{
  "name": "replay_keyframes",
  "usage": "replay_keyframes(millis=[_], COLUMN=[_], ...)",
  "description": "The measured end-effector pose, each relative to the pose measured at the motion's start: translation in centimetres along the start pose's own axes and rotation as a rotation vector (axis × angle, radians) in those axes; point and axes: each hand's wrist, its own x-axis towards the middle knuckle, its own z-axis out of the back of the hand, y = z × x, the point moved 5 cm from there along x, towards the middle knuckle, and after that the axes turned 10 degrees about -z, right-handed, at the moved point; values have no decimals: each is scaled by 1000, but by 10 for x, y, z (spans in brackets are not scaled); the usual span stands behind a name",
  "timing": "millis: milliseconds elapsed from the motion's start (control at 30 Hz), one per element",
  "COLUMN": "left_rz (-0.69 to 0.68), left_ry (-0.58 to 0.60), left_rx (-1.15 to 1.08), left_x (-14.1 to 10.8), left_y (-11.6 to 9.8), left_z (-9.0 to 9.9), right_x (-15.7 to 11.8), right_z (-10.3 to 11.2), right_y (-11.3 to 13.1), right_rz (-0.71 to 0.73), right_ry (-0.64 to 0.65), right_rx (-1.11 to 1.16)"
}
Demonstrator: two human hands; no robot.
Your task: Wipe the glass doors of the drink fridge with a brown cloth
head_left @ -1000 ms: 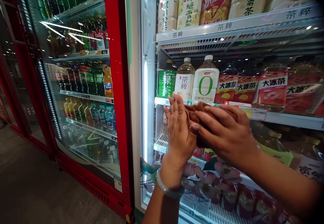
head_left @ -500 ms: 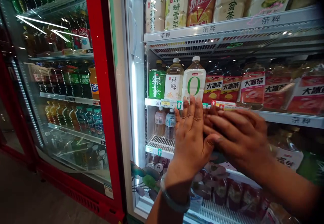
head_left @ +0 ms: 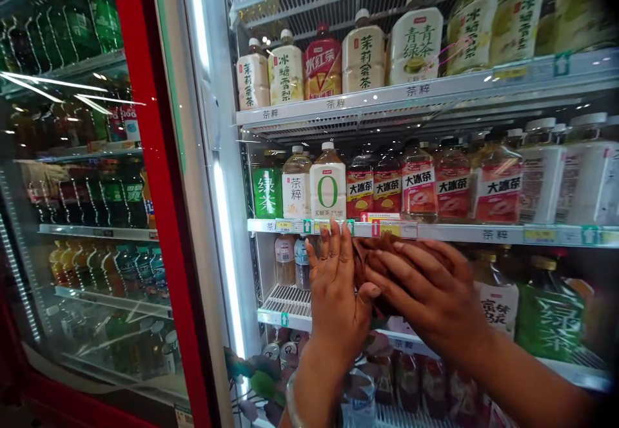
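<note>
My left hand (head_left: 336, 292) is raised before the cooler shelves, its back toward me, fingers stretched upward and thumb apart, with a bracelet (head_left: 294, 402) on the wrist. Close to its right, my right hand (head_left: 425, 280) is bent round a crumpled brown cloth-like thing (head_left: 362, 257), which shows between the two hands. Just above my left fingertips stands a white-labelled bottle with a green 0 (head_left: 327, 183) on the middle shelf.
Bottles of red-labelled tea (head_left: 418, 180) line the middle shelf (head_left: 459, 233). More bottles (head_left: 363, 60) stand on the shelf above. Dark leaves (head_left: 264, 386) show low in front. At the left is a second cooler with a red frame (head_left: 149, 157).
The view has shifted so that the shelves sit lower and further left, with more bottles showing at the right. My hands appear lower and slightly left, and the brown thing between them shows more.
</note>
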Motion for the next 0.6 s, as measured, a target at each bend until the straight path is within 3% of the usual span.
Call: replay_keyframes(millis=[100,233,300,400,500,600], left_rz=[-32,-119,-121,-97,-103,-124], left_ry=[37,62,28,-15,-4,40], left_rx=[19,62,82,94,93,92], left_x=[0,17,30,43,42,39], left_y=[-8,-24,-32,-45,-54,-61], left_z=[-5,-22,-28,-35,-39,-43], right_x=[-24,-21,-8,1,-15,-36], right_z=[21,42,42,34,36,53], right_y=[-32,-88,-93,-75,-67,-90], right_rz=[52,-86,-149,-145,-82,-30], right_ry=[29,-27,-98,-116,-32,-4], right_rx=[22,-71,-104,-57,-7,-35])
